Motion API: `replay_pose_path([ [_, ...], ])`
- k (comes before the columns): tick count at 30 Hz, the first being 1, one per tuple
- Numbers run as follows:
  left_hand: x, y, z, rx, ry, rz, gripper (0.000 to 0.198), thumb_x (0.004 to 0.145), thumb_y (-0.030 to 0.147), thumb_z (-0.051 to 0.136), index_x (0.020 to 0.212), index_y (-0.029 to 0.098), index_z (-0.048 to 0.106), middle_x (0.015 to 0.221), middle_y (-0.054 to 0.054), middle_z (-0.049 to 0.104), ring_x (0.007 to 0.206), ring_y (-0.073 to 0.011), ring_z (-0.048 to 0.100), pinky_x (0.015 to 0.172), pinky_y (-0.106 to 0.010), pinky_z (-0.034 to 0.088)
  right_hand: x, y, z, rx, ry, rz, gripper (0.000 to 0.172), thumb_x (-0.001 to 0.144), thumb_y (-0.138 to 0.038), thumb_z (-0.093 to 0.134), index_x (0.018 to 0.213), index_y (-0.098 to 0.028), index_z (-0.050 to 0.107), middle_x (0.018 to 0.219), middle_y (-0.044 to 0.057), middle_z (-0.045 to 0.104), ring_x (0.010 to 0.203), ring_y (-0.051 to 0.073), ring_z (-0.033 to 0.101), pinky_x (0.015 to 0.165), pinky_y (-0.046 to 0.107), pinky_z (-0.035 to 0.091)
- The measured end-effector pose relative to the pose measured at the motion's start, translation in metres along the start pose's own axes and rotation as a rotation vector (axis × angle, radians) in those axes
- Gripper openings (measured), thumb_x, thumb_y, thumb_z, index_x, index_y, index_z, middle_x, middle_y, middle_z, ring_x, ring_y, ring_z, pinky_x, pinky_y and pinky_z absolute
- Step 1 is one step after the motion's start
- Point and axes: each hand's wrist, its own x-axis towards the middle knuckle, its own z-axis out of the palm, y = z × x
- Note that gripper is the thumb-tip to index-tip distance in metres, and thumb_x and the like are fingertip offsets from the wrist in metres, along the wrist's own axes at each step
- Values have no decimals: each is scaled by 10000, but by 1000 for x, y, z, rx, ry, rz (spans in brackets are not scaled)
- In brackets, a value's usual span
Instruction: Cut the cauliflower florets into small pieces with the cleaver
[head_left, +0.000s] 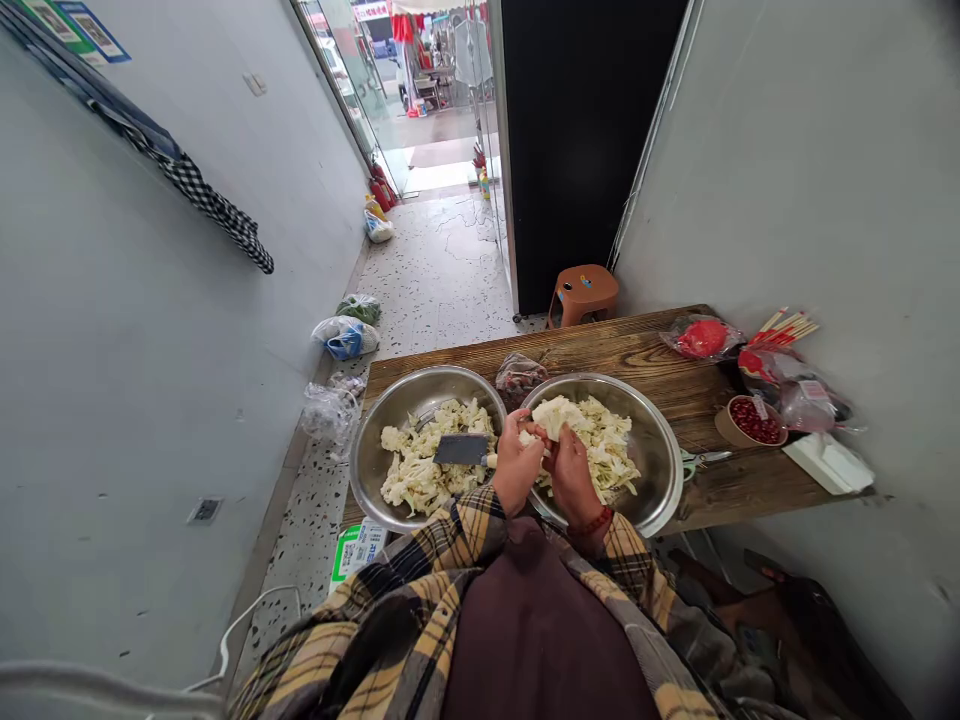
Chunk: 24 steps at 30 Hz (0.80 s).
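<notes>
My left hand (517, 468) is closed over the near rims where two steel basins meet. A small cleaver (461, 449) juts left from it over the left basin (365, 455), its pale handle running into the hand. Closed on a white cauliflower piece (559, 413), my right hand (574, 478) is over the right basin (666, 480). The fingertips of both hands meet at this piece and partly hide it. Cut cauliflower florets (427, 470) lie in the left basin, and more cauliflower pieces (611, 445) lie in the right one.
The wooden table (630, 350) also bears a bagged dark item (520, 376), scissors (701, 461), a bowl of red beads or berries (752, 421) and a tissue pack (829, 462). Plastic bags (346, 337) lie on the floor at left. A stool (585, 290) stands behind the table.
</notes>
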Motion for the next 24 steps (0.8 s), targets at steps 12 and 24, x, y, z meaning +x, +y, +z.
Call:
replay_pose_path([
  [12,25,-15,-4,169,-279,-36,376,709,253,638,1069,151,607,812,-16,599,656,-100,532,597,-215,440,14,-29,-63,1128,-242,612,301,977,-259,266,810,-172,501,537,-71,393,372,51,318,351,136,289],
  [24,41,20,1,-36,-806,46,622,757,344,690,1333,231,485,1230,-107,595,1081,-234,565,934,-377,444,1,-42,-70,965,-578,676,256,921,-312,377,707,-187,441,422,-114,284,312,33,103,310,129,140],
])
